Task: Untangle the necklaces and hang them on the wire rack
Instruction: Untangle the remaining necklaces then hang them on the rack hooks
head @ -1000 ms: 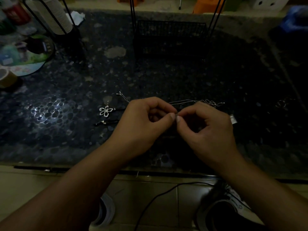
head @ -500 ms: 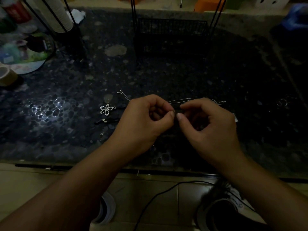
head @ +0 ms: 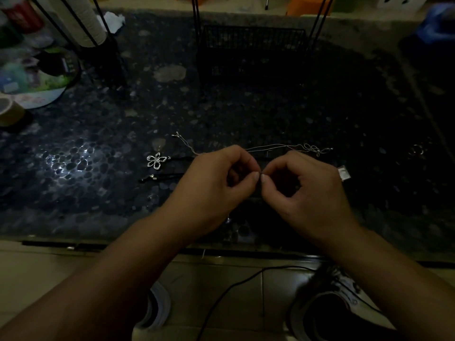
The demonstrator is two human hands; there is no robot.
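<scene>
Necklaces [head: 290,147] unmoved; hands [head: 259,177] still pinching, seemingly cord.

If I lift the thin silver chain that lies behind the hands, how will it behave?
The thin silver chain will probably hang limp, since it already lies in loose curves. It looks very fine, so likely light. Its looped right end may snag or knot, and a hard pull could break it.
</scene>
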